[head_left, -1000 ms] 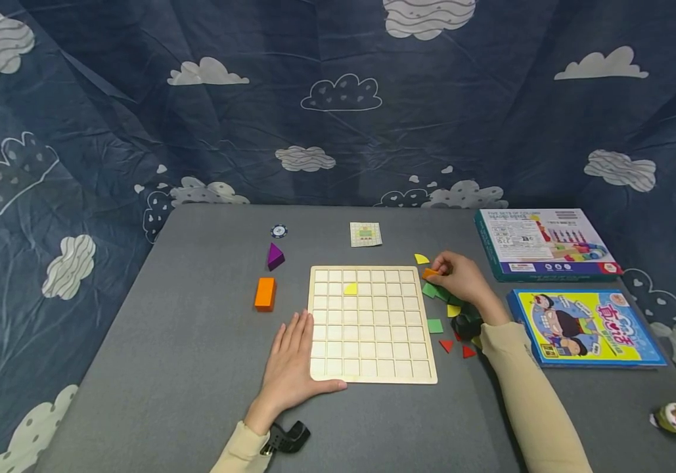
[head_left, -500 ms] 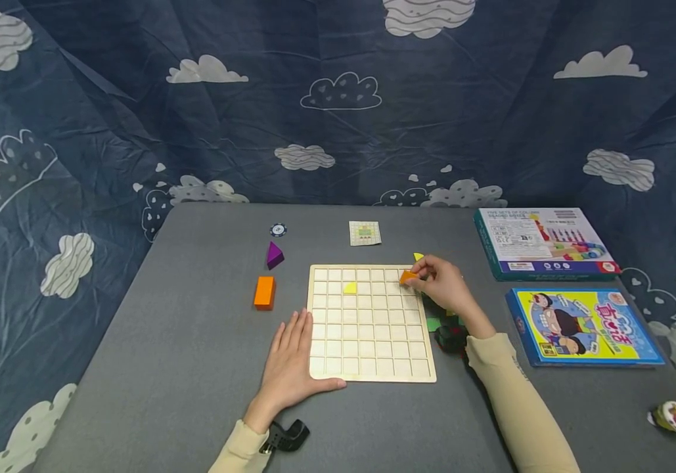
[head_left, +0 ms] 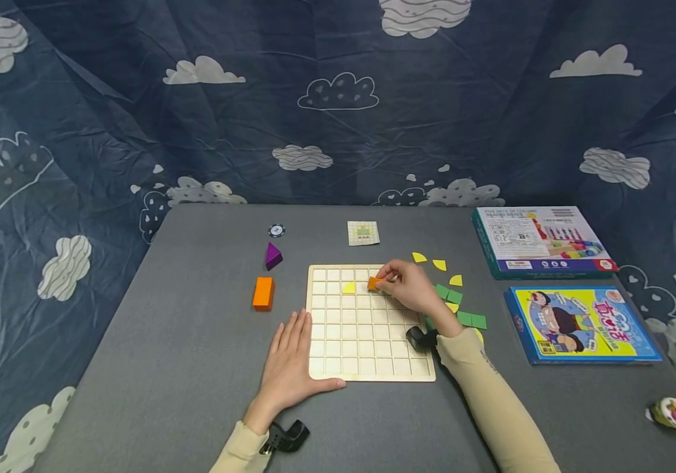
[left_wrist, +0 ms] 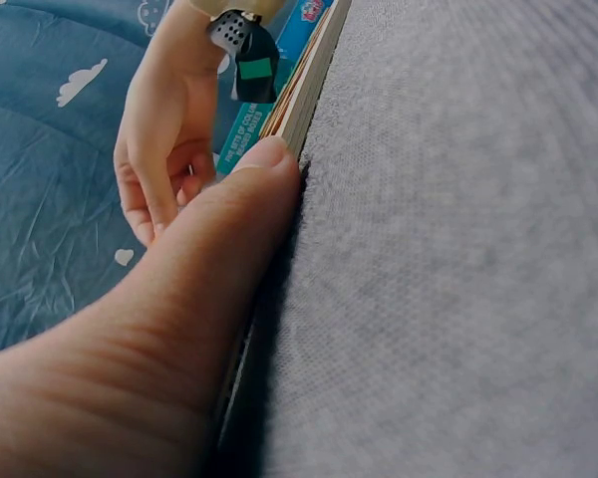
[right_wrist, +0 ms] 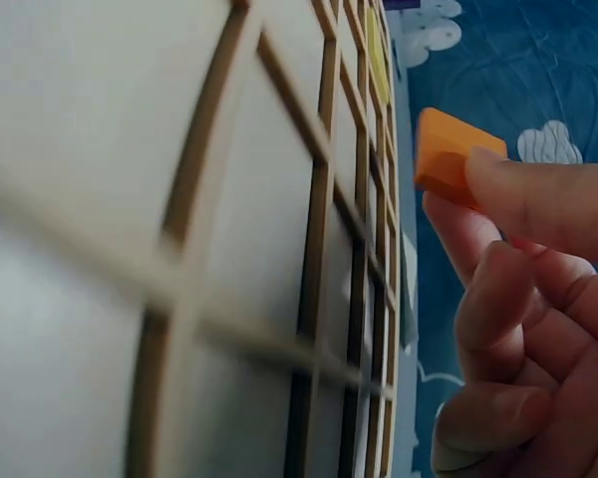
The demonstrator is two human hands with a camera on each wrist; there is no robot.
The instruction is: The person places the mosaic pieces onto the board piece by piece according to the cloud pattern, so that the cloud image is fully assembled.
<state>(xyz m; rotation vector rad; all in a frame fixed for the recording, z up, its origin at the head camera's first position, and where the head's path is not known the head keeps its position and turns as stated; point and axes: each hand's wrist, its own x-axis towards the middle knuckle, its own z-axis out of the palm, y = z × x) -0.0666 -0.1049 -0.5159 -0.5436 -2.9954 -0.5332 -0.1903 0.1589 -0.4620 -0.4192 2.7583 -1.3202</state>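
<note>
My right hand [head_left: 410,289] reaches out over the far part of the wooden grid board [head_left: 367,368], forearm slanting in from the near right, and its thumb and fingertips pinch a small orange tile [head_left: 374,283]. The tile hangs just above the board's second row from the far edge, a cell or two right of the yellow piece [head_left: 349,288] that already sits in one of the squares. From the right wrist view the orange tile [right_wrist: 448,159] is a flat, thin square with a pale top edge, gripped at one corner, clear of the grid's ribs.

My left hand [head_left: 292,368] lies flat on the grey table [head_left: 196,368], fingers straight and together, thumb stretched along the board's near left corner; in the left wrist view the thumb tip presses against the board's edge [left_wrist: 304,95].

The rest of the board's cells that I can see hold nothing but that yellow piece. Right of the board, loose yellow quarter-round pieces [head_left: 439,264] and green tiles [head_left: 471,320] lie scattered on the table.
</note>
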